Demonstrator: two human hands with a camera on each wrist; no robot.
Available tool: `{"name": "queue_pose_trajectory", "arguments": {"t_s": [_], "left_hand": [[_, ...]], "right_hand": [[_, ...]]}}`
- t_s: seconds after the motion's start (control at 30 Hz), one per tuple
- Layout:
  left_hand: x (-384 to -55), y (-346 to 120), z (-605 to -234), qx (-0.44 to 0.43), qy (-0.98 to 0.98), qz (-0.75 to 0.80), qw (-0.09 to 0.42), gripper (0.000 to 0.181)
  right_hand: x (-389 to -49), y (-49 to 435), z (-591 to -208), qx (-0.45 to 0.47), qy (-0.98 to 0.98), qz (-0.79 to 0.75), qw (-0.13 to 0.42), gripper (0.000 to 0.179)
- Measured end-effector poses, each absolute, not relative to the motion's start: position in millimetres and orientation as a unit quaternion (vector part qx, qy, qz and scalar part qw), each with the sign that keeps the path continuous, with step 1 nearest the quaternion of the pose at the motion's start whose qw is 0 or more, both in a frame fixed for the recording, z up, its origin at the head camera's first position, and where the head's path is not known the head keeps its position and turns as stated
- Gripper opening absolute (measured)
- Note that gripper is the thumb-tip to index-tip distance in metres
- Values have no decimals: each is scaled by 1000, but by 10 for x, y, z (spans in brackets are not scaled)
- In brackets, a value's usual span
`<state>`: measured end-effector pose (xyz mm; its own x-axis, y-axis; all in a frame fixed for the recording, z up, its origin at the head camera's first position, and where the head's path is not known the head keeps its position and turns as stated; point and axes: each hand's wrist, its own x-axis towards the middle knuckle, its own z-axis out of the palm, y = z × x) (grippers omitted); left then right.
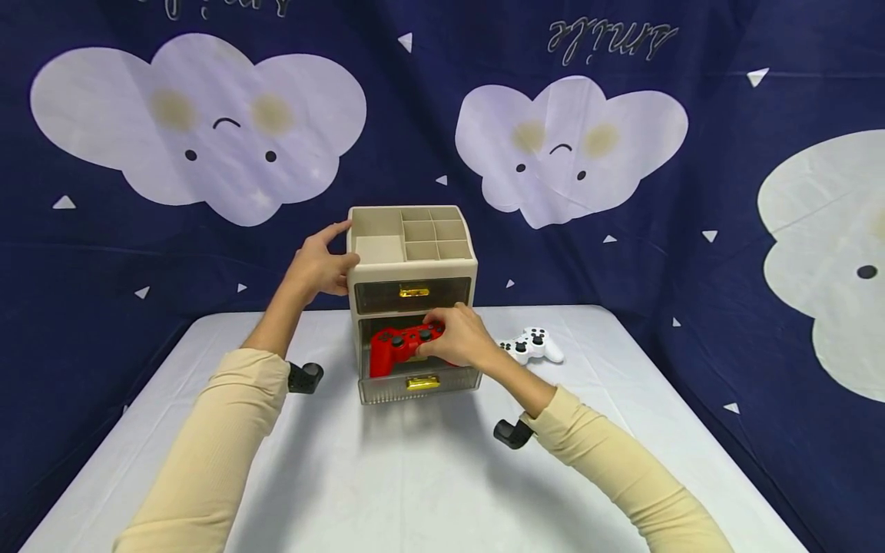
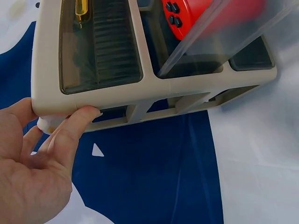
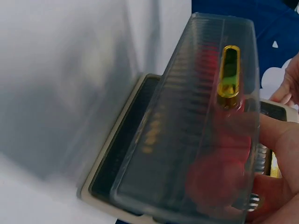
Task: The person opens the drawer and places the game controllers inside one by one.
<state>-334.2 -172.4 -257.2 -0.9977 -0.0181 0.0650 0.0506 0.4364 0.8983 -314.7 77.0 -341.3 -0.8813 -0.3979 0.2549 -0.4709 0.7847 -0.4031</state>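
fingers of the right hand pinch the red controller at the pulled-out clear drawer, behind its front; the left hand, fingers apart, rests against the cabinet. steady bracing and a level controller would likely avoid snagging the drawer's rim.

Red controller, black sticks and buttons, tilted, pinched by right hand, partly behind clear drawer wall. Gold-handled middle drawer pulled out below right hand. Cream cabinet upright, upper side touching left hand.
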Motion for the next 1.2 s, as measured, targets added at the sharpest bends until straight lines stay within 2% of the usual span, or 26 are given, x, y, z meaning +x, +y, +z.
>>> {"name": "queue_pose_trajectory", "arguments": {"t_s": [1.2], "left_hand": [[-3344, -1721, -2566, -6, -848, -530, 30, 74]], "right_hand": [[-3207, 776, -3502, 225, -960, 162, 41, 55]]}}
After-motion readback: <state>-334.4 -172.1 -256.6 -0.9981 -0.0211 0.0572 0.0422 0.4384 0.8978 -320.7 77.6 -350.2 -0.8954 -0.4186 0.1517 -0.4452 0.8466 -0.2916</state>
